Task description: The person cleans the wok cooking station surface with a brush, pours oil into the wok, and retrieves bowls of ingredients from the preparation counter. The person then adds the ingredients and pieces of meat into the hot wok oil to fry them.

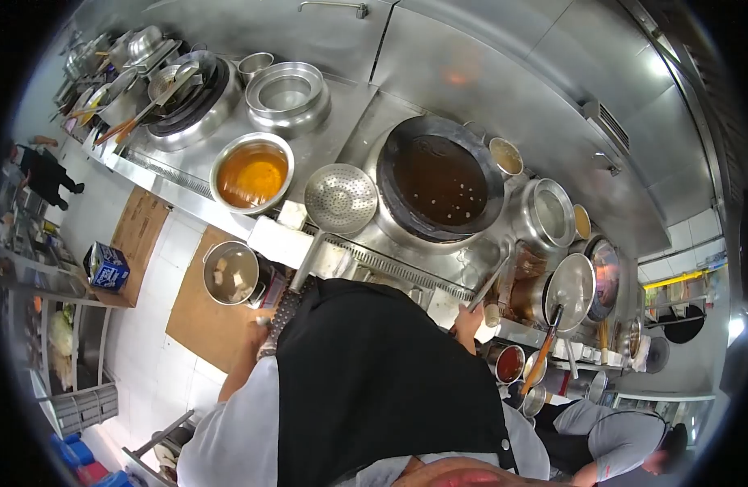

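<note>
My left hand (255, 331) is low on the left, beside a dark studded strip (285, 315). Its fingers look curled, but what they hold is hidden. Just above it is a steel pot (230, 273) with pale chunks in liquid. My right hand (469, 319) is wrapped round a long metal handle (489, 284) slanting up to the right; I cannot make out the tool's head. A perforated skimmer (341, 199) lies at the counter's front, its handle pointing toward me. Behind it, a large dark wok (439, 178) holds brown liquid with pale bits floating.
A bowl of amber liquid (252, 174) stands left of the skimmer. At the right are a mesh strainer (570, 290) and a pot of red sauce (510, 364). A co-worker (618, 438) bends at lower right; another person (45, 174) stands far left. Cardboard (199, 312) covers some floor.
</note>
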Demonstrator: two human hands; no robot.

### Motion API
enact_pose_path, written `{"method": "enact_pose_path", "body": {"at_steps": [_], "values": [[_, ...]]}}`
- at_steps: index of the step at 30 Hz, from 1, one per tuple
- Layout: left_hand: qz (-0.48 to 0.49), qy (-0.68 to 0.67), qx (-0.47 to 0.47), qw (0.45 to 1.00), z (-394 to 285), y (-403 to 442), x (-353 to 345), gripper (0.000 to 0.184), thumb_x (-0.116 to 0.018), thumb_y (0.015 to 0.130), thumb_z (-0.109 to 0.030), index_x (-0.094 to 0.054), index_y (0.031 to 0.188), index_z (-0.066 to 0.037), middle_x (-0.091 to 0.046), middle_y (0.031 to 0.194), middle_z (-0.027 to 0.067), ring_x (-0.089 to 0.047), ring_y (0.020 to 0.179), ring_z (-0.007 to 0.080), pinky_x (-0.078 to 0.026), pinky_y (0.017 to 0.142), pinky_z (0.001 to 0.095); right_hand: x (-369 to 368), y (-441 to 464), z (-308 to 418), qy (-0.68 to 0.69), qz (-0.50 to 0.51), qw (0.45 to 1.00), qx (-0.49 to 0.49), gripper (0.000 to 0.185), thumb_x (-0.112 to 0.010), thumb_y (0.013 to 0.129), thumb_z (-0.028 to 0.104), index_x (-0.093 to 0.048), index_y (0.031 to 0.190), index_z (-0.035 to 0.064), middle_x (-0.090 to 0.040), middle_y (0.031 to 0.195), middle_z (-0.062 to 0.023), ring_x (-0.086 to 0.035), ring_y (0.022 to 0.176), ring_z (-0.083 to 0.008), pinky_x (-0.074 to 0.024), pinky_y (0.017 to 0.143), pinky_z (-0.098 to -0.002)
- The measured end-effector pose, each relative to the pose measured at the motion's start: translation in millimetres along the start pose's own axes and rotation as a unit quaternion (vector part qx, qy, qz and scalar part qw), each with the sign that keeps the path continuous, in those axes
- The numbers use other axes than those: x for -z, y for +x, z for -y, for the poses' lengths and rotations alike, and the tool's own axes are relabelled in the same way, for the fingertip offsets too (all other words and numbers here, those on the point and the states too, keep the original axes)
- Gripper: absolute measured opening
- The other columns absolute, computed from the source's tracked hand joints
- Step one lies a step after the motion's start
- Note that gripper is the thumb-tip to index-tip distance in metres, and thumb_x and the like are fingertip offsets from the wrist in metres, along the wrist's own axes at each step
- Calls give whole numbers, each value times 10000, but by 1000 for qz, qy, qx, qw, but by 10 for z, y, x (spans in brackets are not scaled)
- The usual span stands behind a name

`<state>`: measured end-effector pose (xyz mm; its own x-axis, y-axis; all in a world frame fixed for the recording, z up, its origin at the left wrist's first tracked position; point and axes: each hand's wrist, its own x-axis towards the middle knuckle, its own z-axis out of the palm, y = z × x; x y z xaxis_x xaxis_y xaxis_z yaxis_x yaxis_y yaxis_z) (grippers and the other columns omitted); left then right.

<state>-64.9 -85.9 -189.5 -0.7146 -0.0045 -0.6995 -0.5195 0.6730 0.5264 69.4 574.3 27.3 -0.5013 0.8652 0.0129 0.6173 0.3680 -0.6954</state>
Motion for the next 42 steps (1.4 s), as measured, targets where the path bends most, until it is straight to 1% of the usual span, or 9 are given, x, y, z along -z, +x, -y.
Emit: {"method": "enact_pose_path", "body": {"at_steps": [10, 12, 14, 18, 22, 30, 38, 40, 42], "values": [[51, 52, -110, 991, -1534, -134, 1317, 312, -775, 760, -276, -777, 955, -33, -768, 939, 190, -741, 886, 310, -552, 786, 446, 32, -554, -206, -225, -32, 972, -64, 641, -678, 848, 348, -596, 1370, -16, -714, 1144, -276, -689, 1088, -433, -513, 960, -504], [83, 69, -150, 983, -1149, 268, 1166, 361, -701, 819, -342, -781, 1007, -43, -759, 1007, 214, -732, 966, 363, -557, 840, 468, 61, -716, -502, -141, -11, 982, -123, 672, -699, 893, 306, -532, 1454, -25, -741, 872, -186, -703, 659, -267, -566, 638, -429], [114, 339, -171, 918, -1119, 284, 1132, 356, -714, 817, -349, -789, 1002, -55, -760, 995, 210, -724, 1001, 388, -568, 873, 484, 32, -1195, -903, -132, -121, 984, 4, 625, -718, 925, 258, -537, 1449, -31, -733, 846, -141, -683, 682, -216, -530, 612, -366], [245, 582, -359, 687, -486, 504, 1009, 366, -683, 852, -403, -789, 1010, -90, -757, 980, 204, -716, 1039, 391, -569, 880, 497, 43, -2351, -508, -101, -36, 964, -244, 521, -695, 928, 278, -599, 1387, 50, -739, 890, -118, -700, 726, -241, -564, 689, -422], [210, 362, -178, 891, -44, 272, 1143, 418, -652, 900, -474, -772, 957, -77, -751, 962, 210, -735, 951, 360, -574, 814, 462, -39, -3495, -1196, 87, 236, 805, -538, 388, -683, 922, 274, -642, 1280, 129, -723, 894, -87, -694, 688, -222, -598, 651, -446], [238, 252, -244, 906, 73, -113, 1660, 384, -657, 924, -414, -737, 1125, -97, -743, 995, 183, -710, 954, 368, -540, 819, 463, -201, -4051, -1253, 259, 92, 870, -410, 193, -648, 988, 293, -684, 1080, 127, -601, 740, 0, -572, 563, -133, -439, 395, -318], [328, 596, -370, 633, -684, 151, 762, 268, -758, 815, -159, -722, 1003, 28, -746, 916, 119, -719, 836, 277, -576, 757, 400, 37, -6382, -1468, 28, -117, 945, -303, 496, -712, 920, 321, -667, 1350, 77, -744, 1142, -217, -745, 792, -278, -610, 719, -395], [358, 622, -394, 574, -845, -4, 425, 271, -759, 812, -150, -718, 1012, 29, -745, 925, 119, -718, 839, 275, -575, 757, 400, 724, -7200, -707, 69, -34, 849, -523, 451, -688, 919, 336, -705, 1274, 57, -730, 1183, -205, -672, 1165, -374, -522, 1031, -421], [377, 636, -421, 526, -979, -199, 76, 275, -760, 810, -141, -714, 1020, 30, -743, 934, 120, -716, 841, 274, -575, 758, 399, 444, -8276, -1042, 57, -113, 804, -580, 498, -692, 917, 357, -678, 1317, 61, -737, 1151, -206, -714, 984, -337, -576, 845, -426]]}}
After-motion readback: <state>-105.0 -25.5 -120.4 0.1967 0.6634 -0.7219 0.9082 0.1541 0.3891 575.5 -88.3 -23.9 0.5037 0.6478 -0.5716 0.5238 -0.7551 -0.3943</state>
